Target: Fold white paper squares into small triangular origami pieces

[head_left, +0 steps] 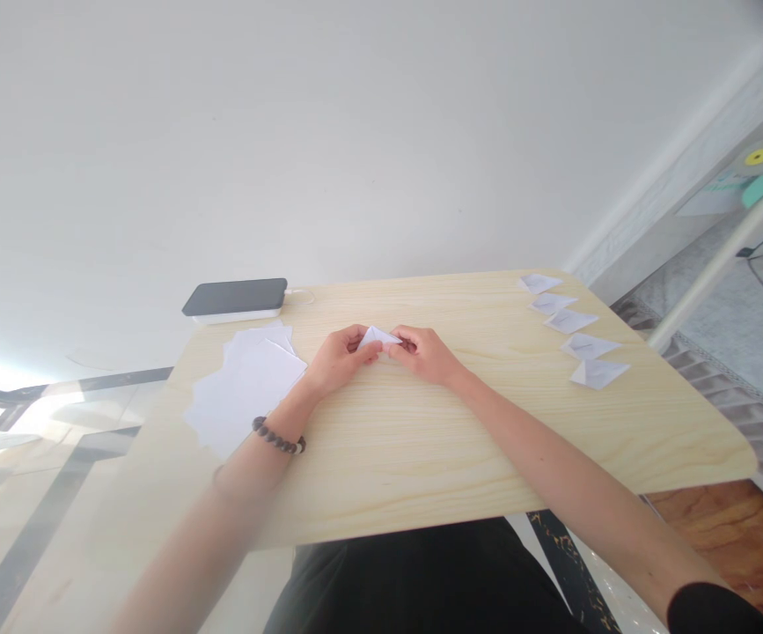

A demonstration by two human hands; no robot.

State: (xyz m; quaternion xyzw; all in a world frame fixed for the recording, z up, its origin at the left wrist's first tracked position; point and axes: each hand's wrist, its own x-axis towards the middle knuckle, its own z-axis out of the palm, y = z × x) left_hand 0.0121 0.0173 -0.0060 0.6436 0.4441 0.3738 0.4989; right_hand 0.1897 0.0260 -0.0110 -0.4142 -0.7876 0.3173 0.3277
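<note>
A small piece of folded white paper (379, 335) is held over the middle of the table, its pointed top showing between my hands. My left hand (342, 359) pinches its left side, with the thumb along the lower edge. On the other side, my right hand (424, 353) grips the right corner between thumb and fingers. Part of the paper is hidden behind my fingers. Beside my left forearm lies a loose pile of white paper sheets (242, 387).
Several folded paper shapes (597, 373) stand in a row along the right side of the wooden table (421, 467). A dark-screened device (236, 298) with a white cable lies at the back left. Behind the table rises a white wall (368, 141).
</note>
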